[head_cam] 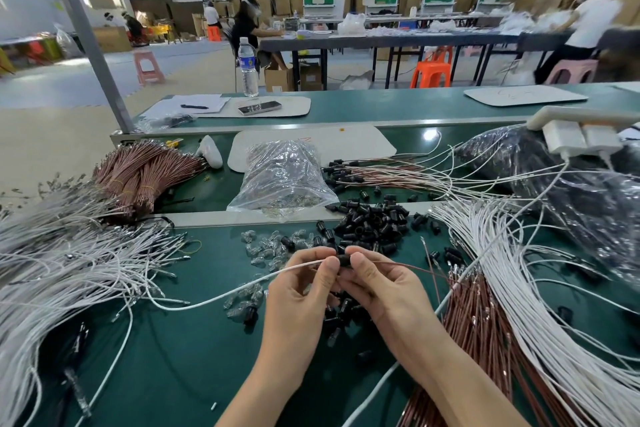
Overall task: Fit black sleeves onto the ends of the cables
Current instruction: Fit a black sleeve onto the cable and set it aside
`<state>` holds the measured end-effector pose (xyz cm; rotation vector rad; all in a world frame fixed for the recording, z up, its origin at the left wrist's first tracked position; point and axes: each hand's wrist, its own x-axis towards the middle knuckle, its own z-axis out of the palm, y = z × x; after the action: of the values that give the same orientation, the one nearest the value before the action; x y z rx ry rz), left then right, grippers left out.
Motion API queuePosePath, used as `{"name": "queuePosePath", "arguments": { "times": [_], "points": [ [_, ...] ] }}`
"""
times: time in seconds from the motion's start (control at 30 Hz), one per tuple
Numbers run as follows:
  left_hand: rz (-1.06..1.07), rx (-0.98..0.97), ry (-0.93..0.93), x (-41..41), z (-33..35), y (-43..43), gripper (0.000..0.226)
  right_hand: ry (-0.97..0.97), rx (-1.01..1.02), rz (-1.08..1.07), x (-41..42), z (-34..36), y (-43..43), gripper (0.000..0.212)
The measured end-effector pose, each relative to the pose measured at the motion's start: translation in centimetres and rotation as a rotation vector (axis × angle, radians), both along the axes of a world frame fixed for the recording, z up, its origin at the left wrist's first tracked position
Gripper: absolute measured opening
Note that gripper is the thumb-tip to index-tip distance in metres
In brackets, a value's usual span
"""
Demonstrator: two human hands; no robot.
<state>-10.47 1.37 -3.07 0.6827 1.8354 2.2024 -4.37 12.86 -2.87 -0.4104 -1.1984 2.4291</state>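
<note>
Black sleeve (344,259) pinched in right hand (377,288), white cable (301,264) in left hand (298,291); bag (284,177) holds clear parts.

Bare green worktop (194,357): near-left of fingers (329,265).
Obstacles: black sleeves heap (372,224) beyond; brown cables (485,316) right; white cables (69,264) left.

The green bench (194,350) runs in long strips divided by pale rails. On the near strip, white cables (52,271) are heaped at left, and a white fan (526,274) lies beside loose brown cables (485,329) at right. Between them are black sleeves (370,222) and small clear pieces (259,250). The middle strip holds tied brown bundles (145,174), a clear plastic bag (284,177) and a white mat (353,146). The far strip holds a water bottle (248,66), a phone (259,107) and papers (187,105).
</note>
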Motion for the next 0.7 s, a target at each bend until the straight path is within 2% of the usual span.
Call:
{"name": "queuePosePath", "arguments": {
  "times": [0.53, 0.7],
  "points": [
    [0.0, 0.014, -0.05, -0.19, 0.24, -0.08, 0.018, -0.071, 0.058, -0.045, 0.16, 0.46, 0.18, 0.025],
    [-0.005, -0.001, -0.056, -0.08, 0.07, 0.13, 0.02, -0.098, 0.146, -0.057, 0.26, 0.38, -0.06, 0.034]
  ]
}}
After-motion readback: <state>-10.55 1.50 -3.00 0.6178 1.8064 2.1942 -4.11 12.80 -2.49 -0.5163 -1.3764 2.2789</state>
